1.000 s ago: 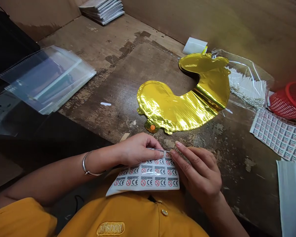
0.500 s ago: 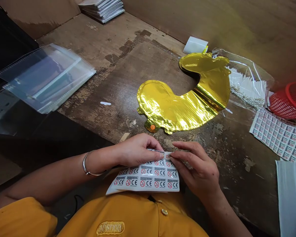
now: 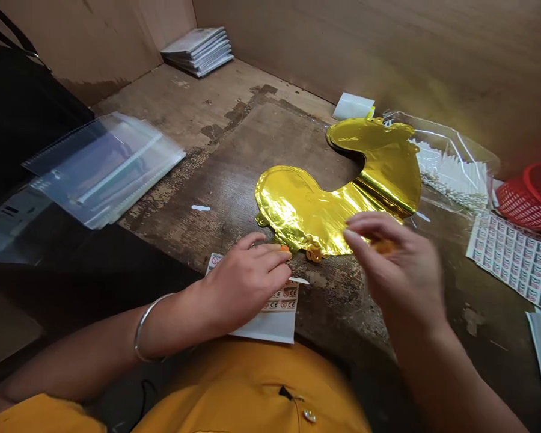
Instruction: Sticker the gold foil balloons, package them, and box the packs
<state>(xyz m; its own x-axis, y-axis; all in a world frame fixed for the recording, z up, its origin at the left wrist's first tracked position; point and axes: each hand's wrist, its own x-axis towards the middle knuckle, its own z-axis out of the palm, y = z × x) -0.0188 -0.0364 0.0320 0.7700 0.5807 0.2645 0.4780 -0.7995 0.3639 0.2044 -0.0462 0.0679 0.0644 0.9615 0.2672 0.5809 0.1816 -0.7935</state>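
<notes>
A gold foil balloon [image 3: 306, 204], flat and curved, lies on the table. Its near edge carries small tabs and an orange dot [image 3: 285, 248]. My left hand [image 3: 247, 276] is closed, palm down over a sheet of CE-mark stickers [image 3: 282, 300], its fingertips at the balloon's near edge beside the dot. The hand covers much of the sheet, whose white backing shows below, and hides my left thumb. My right hand [image 3: 399, 264] is raised over the balloon's near right edge, slightly blurred. Its thumb and forefinger come together in a pinch; whatever is between them cannot be made out.
Clear plastic sleeves [image 3: 103, 168] lie at the left. Folded white packets [image 3: 198, 51] are stacked in the back corner. On the right are a bag of thin white sticks [image 3: 455, 174], a red basket [image 3: 527, 198] and another sticker sheet [image 3: 514, 258]. Wooden walls border the table.
My right hand has left the sticker sheet and risen to the right. My left hand has turned palm down and moved forward to the balloon's edge. The sheet has shifted beneath it.
</notes>
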